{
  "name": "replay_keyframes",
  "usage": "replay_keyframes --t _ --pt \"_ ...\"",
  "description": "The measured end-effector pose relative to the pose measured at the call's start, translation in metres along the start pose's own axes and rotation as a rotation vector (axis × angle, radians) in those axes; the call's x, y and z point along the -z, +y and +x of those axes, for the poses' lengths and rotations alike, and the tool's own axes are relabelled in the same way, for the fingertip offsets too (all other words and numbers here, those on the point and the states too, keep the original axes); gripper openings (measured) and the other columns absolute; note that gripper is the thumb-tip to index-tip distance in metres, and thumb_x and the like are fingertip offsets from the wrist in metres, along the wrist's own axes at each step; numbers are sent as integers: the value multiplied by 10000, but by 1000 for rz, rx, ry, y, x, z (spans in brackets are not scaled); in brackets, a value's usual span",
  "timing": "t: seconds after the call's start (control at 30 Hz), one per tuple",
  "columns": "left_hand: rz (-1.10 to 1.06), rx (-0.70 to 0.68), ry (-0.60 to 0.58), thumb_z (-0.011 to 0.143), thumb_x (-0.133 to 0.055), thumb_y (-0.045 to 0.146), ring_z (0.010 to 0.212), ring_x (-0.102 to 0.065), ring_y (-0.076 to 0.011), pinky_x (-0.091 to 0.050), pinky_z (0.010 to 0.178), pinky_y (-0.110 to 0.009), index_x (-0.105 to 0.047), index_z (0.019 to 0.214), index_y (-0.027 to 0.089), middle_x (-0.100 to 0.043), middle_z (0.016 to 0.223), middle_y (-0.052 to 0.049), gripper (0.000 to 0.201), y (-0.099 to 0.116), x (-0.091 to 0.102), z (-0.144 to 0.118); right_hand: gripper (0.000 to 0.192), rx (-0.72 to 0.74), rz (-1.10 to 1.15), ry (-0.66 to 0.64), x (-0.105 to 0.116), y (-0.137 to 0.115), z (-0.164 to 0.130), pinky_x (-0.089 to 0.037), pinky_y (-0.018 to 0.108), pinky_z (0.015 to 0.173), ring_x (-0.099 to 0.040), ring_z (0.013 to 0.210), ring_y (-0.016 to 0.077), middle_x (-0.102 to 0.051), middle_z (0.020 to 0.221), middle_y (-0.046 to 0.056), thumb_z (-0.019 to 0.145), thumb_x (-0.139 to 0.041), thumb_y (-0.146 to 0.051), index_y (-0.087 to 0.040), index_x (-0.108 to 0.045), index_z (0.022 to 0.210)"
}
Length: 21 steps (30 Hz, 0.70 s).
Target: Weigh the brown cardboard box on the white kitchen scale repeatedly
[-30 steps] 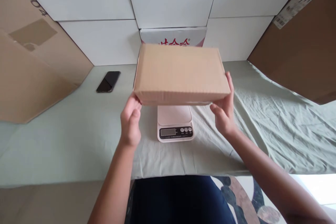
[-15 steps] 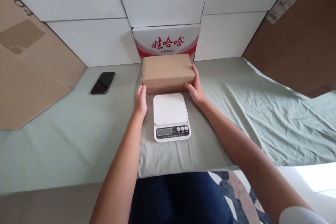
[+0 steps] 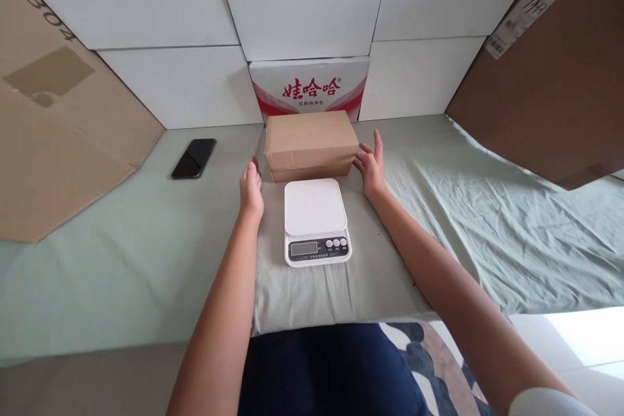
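Both grips, left hand [image 3: 251,187] and right hand [image 3: 371,166], open beside the cardboard box [image 3: 311,144] lying lengthwise left-to-right.

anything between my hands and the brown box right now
Nothing visible. The cardboard box sits on the green cloth behind the scale. The left hand is open just off its left end with bare cloth between; the right hand is open at its right end, fingertips about touching it.

White panelled wall [image 3: 302,0] behind a green-sheeted table [image 3: 121,253]
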<state>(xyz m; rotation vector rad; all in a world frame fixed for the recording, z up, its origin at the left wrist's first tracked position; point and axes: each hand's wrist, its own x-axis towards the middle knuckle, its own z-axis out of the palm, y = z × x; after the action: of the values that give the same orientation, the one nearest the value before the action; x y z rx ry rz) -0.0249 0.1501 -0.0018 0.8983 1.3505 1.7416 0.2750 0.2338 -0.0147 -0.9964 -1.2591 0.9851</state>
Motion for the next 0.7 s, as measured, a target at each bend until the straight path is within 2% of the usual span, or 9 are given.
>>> replay_keyframes --t 0.17,0.33,0.43,0.53,0.7 --pt "10 14 -99 898 -480 841 1593 -403 -327 -334 1299 -478 -621 1485 180 -483 1668 -187 895 -5 -6 -2 949 -9 33 -38 -1 1 -1 -517 537 1174 -596 1420 256 -554 1589 84 844 -576 -562 -368 -187 1688" --pt "-2 -17 -90 835 -560 874 1588 -414 -336 -332 1299 -475 -637 1471 211 -492 1667 -168 922 -7 -4 -3 865 -39 46 -125 -5 -13 -8 -499 536 1193 -612 1397 269 -583 1591 60 863 -567 -517 -352 -270 1658" --pt "-28 -33 -135 790 -608 889 1552 -472 -347 -357 1288 -479 -686 1405 217 -571 1606 -170 914 -7 -5 -4 788 33 1 -215 -9 -22 -13 -421 572 1266 -546 1475 295 -572 1619 40 877 -567 -500 -335 -358 1618" --pt "-24 -42 -176 780 -624 887 1513 -523 -363 -384 1272 -500 -724 1323 203 -652 1517 -184 879 -7 -8 -5 698 121 -39 -240 -11 -27 -15 -310 571 1342 -436 1577 298 -516 1673 3 896 -554 -502 -321 -451 1562" --pt "-7 -43 -185 743 -644 903 1486 -550 -385 -434 1234 -525 -746 1241 204 -695 1452 -189 865 -4 -11 -4 688 139 -65 -225 -12 -29 -15 -302 541 1357 -410 1599 275 -511 1675 -39 905 -545 -571 -350 -470 1553"
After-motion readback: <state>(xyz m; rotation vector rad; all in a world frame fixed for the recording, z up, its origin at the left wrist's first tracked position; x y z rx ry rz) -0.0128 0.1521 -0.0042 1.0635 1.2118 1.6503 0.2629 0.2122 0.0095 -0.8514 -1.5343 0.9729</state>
